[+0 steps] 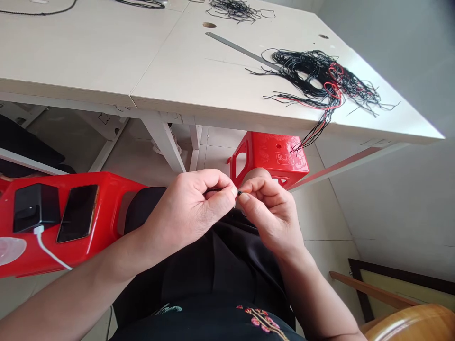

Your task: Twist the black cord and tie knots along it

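Over my lap, in the middle of the head view, both hands meet fingertip to fingertip on a thin black cord (239, 192). My left hand (199, 203) is closed, its thumb and index finger pinching the cord, part of which shows inside the curl of the fingers. Facing it, my right hand (268, 210) is also closed, with thumb and index finger pinched at a tiny dark end or knot; its exact shape is too small to tell. Beyond the hands, a large bundle of black and red cords (316, 71) lies on the table, some ends hanging over its front edge.
The pale table (170, 71) spans the far side, bearing a metal ruler (234, 46) and another heap of black cords (232, 9). A red stool (101, 201) at left holds a phone (78, 213) and a black box (37, 206) with a white cable. Another red stool (263, 151) stands below the table.
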{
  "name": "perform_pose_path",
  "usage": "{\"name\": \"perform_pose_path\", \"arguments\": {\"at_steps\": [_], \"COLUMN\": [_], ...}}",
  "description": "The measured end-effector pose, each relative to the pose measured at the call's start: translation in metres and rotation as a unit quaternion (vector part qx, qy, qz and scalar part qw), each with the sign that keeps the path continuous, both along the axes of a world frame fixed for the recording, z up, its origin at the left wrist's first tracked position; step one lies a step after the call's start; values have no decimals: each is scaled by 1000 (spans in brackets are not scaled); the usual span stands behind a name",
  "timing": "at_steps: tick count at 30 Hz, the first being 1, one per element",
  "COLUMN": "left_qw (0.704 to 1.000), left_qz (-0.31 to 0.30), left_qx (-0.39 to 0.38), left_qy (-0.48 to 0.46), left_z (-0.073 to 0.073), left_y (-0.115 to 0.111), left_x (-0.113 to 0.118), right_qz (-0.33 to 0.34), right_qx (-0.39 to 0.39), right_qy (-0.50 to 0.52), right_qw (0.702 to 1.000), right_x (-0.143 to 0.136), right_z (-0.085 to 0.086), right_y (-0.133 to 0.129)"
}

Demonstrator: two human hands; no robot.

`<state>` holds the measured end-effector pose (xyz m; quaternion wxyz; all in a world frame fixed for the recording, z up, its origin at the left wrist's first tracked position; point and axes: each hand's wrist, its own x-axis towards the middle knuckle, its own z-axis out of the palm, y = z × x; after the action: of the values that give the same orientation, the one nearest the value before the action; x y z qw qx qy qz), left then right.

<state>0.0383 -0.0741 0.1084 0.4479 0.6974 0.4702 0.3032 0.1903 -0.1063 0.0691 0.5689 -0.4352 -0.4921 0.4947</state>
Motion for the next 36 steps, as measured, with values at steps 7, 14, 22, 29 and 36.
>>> {"name": "perform_pose_path", "arguments": {"at_steps": [7, 14, 22, 29, 36], "left_qw": [993, 992, 995, 995, 996], "left_qz": [-20, -33, -35, -47, -33], "left_qx": [-95, -118, -89, -91, -82], "left_qy": [-61, -36, -18, -15, -11], "left_z": [-5, -1, -1, 4, 5], "left_y": [1, 2, 4, -1, -4], "left_x": [-1, -2, -2, -3, -1], "right_qz": [-44, -38, -40, -18, -65], "right_qx": [15, -21, -5, -14, -53], "right_qy": [-52, -55, -71, -22, -78], "right_qw": [998, 998, 997, 999, 993], "right_x": [1, 6, 3, 5, 4], "right_z": [-1, 0, 1, 3, 8], "right_y": [-1, -2, 0, 2, 0]}}
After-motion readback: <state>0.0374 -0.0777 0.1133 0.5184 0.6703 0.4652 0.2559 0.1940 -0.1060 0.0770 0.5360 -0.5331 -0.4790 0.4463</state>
